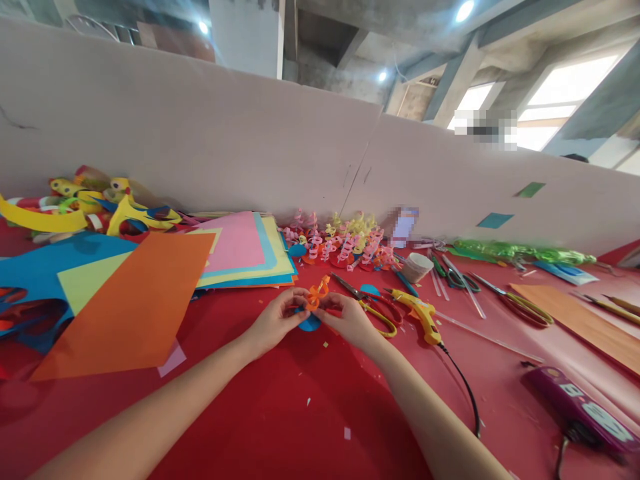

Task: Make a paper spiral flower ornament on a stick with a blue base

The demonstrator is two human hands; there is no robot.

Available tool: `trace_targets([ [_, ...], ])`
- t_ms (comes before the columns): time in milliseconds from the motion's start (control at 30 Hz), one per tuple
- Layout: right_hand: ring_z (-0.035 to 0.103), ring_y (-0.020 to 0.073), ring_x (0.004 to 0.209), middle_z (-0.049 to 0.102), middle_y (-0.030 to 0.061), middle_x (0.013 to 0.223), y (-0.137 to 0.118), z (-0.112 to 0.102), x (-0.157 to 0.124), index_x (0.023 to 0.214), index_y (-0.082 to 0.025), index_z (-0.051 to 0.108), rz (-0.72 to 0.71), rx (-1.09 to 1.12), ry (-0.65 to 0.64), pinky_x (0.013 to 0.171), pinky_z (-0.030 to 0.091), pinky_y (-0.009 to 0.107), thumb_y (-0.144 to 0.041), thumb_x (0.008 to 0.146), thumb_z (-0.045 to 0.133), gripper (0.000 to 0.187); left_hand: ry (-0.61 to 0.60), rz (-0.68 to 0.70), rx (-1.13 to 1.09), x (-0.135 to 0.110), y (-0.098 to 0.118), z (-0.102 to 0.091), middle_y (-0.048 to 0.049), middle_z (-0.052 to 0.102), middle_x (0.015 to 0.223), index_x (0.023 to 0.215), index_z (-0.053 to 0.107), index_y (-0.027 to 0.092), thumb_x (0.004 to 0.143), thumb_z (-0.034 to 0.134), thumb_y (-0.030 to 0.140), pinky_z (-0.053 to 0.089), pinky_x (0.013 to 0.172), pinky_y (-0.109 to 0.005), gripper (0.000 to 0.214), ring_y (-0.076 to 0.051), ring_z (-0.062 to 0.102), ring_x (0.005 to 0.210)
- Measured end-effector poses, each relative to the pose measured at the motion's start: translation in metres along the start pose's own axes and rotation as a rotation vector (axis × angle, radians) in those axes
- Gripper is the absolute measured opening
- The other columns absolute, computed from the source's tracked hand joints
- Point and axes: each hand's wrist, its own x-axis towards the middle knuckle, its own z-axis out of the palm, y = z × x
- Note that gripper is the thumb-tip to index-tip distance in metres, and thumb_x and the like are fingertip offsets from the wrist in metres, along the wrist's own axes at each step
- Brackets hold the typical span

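Both my hands meet over the red table in the middle of the head view. Between their fingertips is an orange curled paper strip [315, 295] standing on a blue paper disc [309, 323]. My left hand [275, 321] pinches it from the left, thumb on the disc's edge. From the right, my right hand [350, 323] closes its thumb and fingers on the same piece. Fingers cover part of where strip and disc meet. Just right of my right hand lie yellow-handled scissors [375, 312] and a yellow glue gun [420, 312].
Coloured paper sheets [240, 243] and an orange sheet [133, 300] lie left. Finished paper curls [347, 243] stand along the white partition [225, 147]. Right are a tape roll [417, 267], more scissors [525, 303], glue sticks [467, 290] and a purple corded device [575, 403].
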Motion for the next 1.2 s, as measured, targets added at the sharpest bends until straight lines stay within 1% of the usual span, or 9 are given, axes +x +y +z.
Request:
trace_targets([
  [133, 0.064, 0.0198, 0.077, 0.07, 0.0062, 0.081, 0.0003, 0.0007, 0.0002, 0.081, -0.016, 0.063, 0.017, 0.034, 0.006, 0.073, 0.05, 0.032, -0.032, 0.075, 0.059, 0.018, -0.005, -0.007, -0.001, 0.0, 0.0009, 0.0004, -0.0018, 0.06, 0.088, 0.093, 0.054, 0.02, 0.07, 0.067, 0.029, 0.043, 0.079, -0.031, 0.028, -0.017, 0.056, 0.088],
  [333, 0.065, 0.0196, 0.076, 0.07, 0.0058, 0.081, -0.0008, 0.0002, -0.0001, 0.081, -0.016, 0.064, 0.01, 0.022, 0.013, 0.074, 0.05, 0.033, -0.032, 0.075, 0.059, 0.018, -0.005, -0.001, -0.003, 0.0003, -0.0001, 0.0004, -0.0015, 0.06, 0.089, 0.095, 0.052, 0.021, 0.069, 0.068, 0.032, 0.043, 0.079, -0.032, 0.031, -0.018, 0.056, 0.089],
  [533, 0.064, 0.0191, 0.077, 0.07, 0.0058, 0.081, 0.0015, 0.0008, -0.0005, 0.081, -0.016, 0.065, 0.003, 0.037, 0.01, 0.073, 0.05, 0.032, -0.031, 0.075, 0.059, 0.017, -0.013, 0.035, -0.013, 0.0003, -0.0009, 0.0012, 0.0016, 0.059, 0.082, 0.096, 0.048, 0.023, 0.071, 0.066, 0.03, 0.043, 0.075, -0.029, 0.031, -0.015, 0.056, 0.081],
  [633, 0.064, 0.0192, 0.076, 0.069, 0.006, 0.081, 0.0031, 0.001, -0.0004, 0.081, -0.016, 0.064, 0.004, 0.029, 0.014, 0.073, 0.05, 0.032, -0.031, 0.075, 0.059, 0.017, -0.017, 0.026, -0.021, 0.0, 0.0005, 0.0015, 0.0021, 0.059, 0.082, 0.097, 0.047, 0.023, 0.072, 0.066, 0.029, 0.043, 0.075, -0.029, 0.032, -0.015, 0.057, 0.081],
  [733, 0.064, 0.0199, 0.077, 0.07, 0.0064, 0.081, 0.0031, 0.0003, -0.0002, 0.082, -0.015, 0.064, 0.001, 0.012, 0.014, 0.073, 0.05, 0.033, -0.031, 0.076, 0.059, 0.018, 0.001, 0.0, -0.014, 0.0003, 0.0007, 0.0008, -0.0001, 0.061, 0.086, 0.099, 0.049, 0.022, 0.07, 0.067, 0.03, 0.043, 0.079, -0.031, 0.035, -0.017, 0.058, 0.087],
  [867, 0.065, 0.0219, 0.08, 0.07, 0.0075, 0.084, 0.0017, -0.001, 0.0001, 0.083, -0.015, 0.064, 0.026, -0.012, 0.029, 0.074, 0.049, 0.035, -0.032, 0.075, 0.059, 0.019, 0.015, -0.029, 0.0, 0.0023, -0.0024, -0.0011, -0.0049, 0.063, 0.098, 0.097, 0.057, 0.02, 0.067, 0.07, 0.031, 0.043, 0.084, -0.035, 0.034, -0.021, 0.057, 0.097],
  [1033, 0.065, 0.0218, 0.08, 0.07, 0.0079, 0.083, 0.0007, -0.0032, 0.001, 0.081, -0.015, 0.064, 0.015, -0.035, 0.03, 0.074, 0.05, 0.034, -0.032, 0.075, 0.058, 0.019, 0.022, -0.089, -0.029, 0.0036, -0.0043, -0.0025, -0.0042, 0.068, 0.091, 0.089, 0.064, 0.018, 0.063, 0.072, 0.031, 0.043, 0.085, -0.037, 0.03, -0.021, 0.06, 0.09],
  [1200, 0.065, 0.0197, 0.077, 0.07, 0.0064, 0.081, -0.0004, -0.0043, 0.0, 0.08, -0.015, 0.063, -0.004, -0.028, 0.023, 0.073, 0.049, 0.032, -0.03, 0.076, 0.058, 0.016, 0.063, -0.091, -0.079, 0.0028, -0.0003, -0.0027, -0.0033, 0.07, 0.086, 0.084, 0.068, 0.018, 0.062, 0.074, 0.032, 0.044, 0.084, -0.036, 0.026, -0.021, 0.061, 0.086],
])
